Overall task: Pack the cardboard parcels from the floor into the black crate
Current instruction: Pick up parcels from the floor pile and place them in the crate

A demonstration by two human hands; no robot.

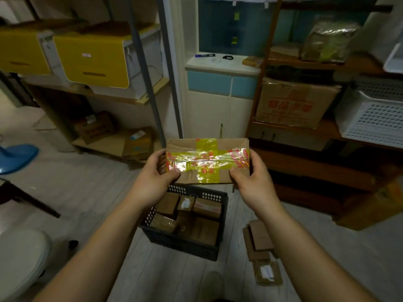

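Both hands, left and right, grip a taped parcel by its ends at frame centre, above the black crate. The crate already looks nearly full. A few flat parcels remain on the floor, lower right.

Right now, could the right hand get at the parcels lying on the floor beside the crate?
Probably not yet: the right hand grips the taped parcel; nothing covers the floor parcels.

On floor: black crate, parcels
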